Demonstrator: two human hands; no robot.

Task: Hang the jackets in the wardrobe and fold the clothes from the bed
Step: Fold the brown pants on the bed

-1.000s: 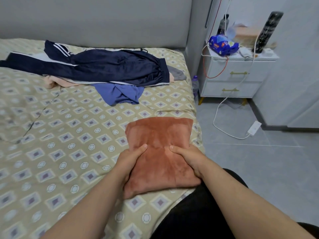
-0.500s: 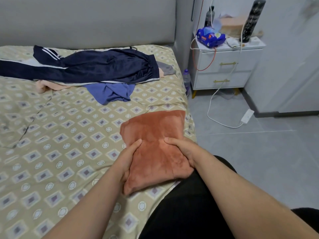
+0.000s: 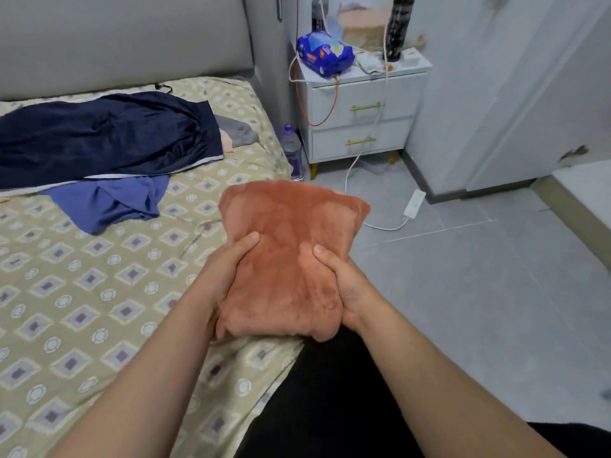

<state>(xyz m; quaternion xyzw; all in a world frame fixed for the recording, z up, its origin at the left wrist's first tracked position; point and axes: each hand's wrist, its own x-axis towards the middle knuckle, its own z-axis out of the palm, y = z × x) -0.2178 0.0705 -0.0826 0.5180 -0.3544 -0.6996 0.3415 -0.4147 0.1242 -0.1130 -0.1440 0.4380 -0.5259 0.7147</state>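
A folded rust-orange plush garment [image 3: 287, 246] is held up over the right edge of the bed [image 3: 82, 309]. My left hand [image 3: 224, 276] grips its left side and my right hand [image 3: 344, 285] grips its right side, thumbs on top. Farther up the bed lie dark navy track pants [image 3: 99, 133], a crumpled blue shirt [image 3: 109, 200] under them, and a grey garment [image 3: 238, 132] with a bit of peach cloth beside it.
A white two-drawer nightstand [image 3: 360, 110] stands right of the bed, with a blue tissue pack [image 3: 324, 54] and cables on top. A purple-capped bottle [image 3: 292, 150] sits on the floor by the bed. A white power strip [image 3: 415, 203] lies on the grey tiles.
Both hands have lifted the folded orange garment off the bedspread and carried it right, past the bed edge. The view has swung right toward the nightstand.
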